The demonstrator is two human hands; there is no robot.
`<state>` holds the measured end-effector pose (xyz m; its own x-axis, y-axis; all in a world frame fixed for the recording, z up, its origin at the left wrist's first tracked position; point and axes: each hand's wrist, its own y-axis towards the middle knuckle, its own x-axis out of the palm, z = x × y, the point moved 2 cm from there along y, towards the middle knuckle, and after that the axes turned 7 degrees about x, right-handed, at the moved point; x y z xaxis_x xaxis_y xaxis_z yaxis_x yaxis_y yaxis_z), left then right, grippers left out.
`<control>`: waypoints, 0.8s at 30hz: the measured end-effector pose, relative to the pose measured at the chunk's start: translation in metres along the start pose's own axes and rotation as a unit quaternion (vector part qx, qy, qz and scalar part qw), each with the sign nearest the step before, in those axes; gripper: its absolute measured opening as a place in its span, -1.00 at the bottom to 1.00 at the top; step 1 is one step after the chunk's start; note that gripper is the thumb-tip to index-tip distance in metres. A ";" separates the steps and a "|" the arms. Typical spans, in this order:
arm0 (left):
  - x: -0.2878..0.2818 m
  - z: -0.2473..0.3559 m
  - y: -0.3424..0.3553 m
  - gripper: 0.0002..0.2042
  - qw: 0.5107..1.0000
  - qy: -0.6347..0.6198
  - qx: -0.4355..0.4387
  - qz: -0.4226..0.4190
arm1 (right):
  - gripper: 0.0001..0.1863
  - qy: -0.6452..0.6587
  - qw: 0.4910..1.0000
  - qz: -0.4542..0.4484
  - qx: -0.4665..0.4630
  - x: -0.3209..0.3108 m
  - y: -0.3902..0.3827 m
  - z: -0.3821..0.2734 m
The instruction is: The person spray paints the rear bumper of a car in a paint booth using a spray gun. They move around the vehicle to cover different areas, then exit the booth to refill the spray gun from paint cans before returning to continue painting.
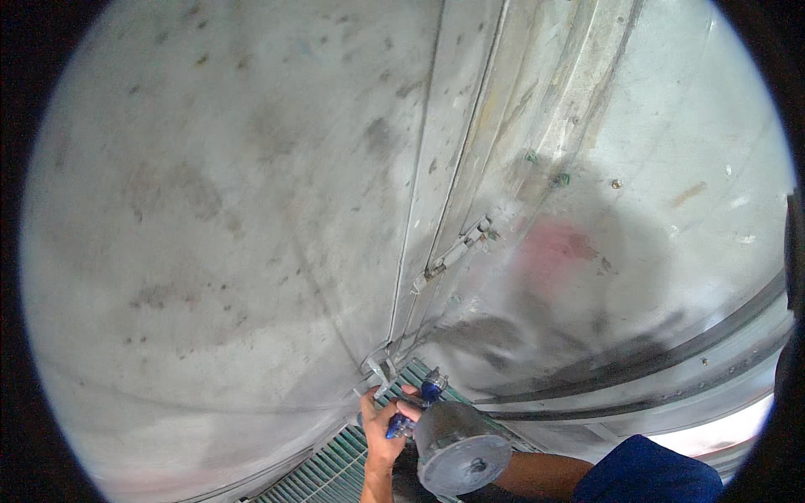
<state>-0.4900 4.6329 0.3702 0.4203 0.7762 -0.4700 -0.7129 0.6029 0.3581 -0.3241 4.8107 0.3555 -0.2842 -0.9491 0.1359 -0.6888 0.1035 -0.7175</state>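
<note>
Cup, grey and tapered, lies just right of the left hand, long axis slanting down-right from its fingers, which curl narrowly against a blue fitting, grip unclear; the right hand is mostly hidden, state impossible to tell

the left-hand panel is showing pale grey, with dark specks and smudges mottling it. the right-hand panel is shining silvery grey and bearing a soft pink patch, green dabs and a tan streak. the slatted floor is running in green and dark stripes. the tool is glinting blue and silver, its cup is looking dull grey, and the sleeve is showing deep blue.
</note>
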 end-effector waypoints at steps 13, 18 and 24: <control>-0.028 -0.066 0.136 -0.73 0.990 -0.023 -0.083 0.108 | -0.60 0.015 0.998 0.055 0.011 -0.046 -0.059 -0.028; -0.052 -0.136 0.181 -0.93 0.971 0.045 -0.018 0.236 | -0.60 0.013 0.998 0.052 0.028 -0.070 -0.060 -0.040; -0.055 -0.154 0.189 -0.89 0.956 0.103 -0.099 0.255 | -0.62 0.001 0.999 0.045 0.031 -0.095 -0.061 -0.062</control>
<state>-0.7343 4.6759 0.3400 -0.1155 0.8949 -0.4311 -0.8964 0.0930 0.4333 -0.2970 4.9130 0.4287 -0.3440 -0.9363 0.0707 -0.6184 0.1692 -0.7675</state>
